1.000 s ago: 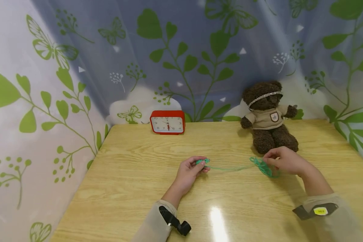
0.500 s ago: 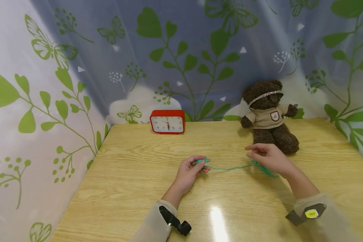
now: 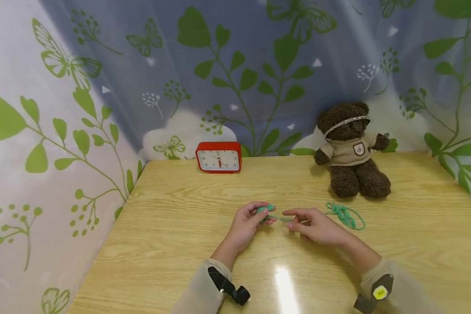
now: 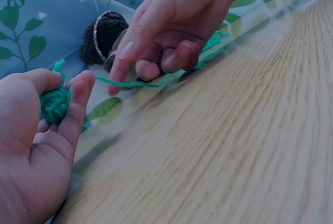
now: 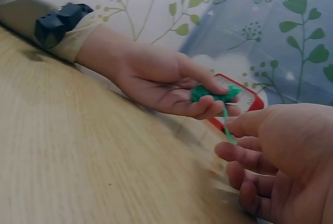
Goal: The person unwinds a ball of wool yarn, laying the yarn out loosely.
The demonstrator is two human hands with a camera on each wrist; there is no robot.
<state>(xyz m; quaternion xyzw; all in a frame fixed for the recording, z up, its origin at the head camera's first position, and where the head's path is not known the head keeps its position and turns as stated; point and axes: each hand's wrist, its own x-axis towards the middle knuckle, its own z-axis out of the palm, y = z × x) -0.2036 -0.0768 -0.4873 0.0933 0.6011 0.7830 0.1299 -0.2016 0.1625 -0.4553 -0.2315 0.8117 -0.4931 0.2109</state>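
My left hand [image 3: 246, 224] holds a small green wad of yarn [image 4: 54, 104] between thumb and fingers, low over the table. A green strand [image 4: 135, 84] runs from it toward my right hand [image 3: 314, 225]. That hand hovers just to the right, index finger stretched out and thumb apart from it, the strand passing through the gap. In the right wrist view, the strand drops from the left hand's yarn wad [image 5: 213, 94] to between those two fingers. Beyond the right hand, a loose tangle of the same green yarn [image 3: 343, 215] lies looped on the table.
A brown teddy bear [image 3: 347, 150] in a beige shirt sits at the back right of the wooden table [image 3: 172, 244]. Toward the back left stands a red alarm clock [image 3: 219, 158]. A curtain [image 3: 255, 74] printed with leaves and butterflies hangs behind.
My right hand has moved left from the loose yarn tangle to close beside the left hand, uncovering the tangle. The left hand has stayed in place with its yarn wad.
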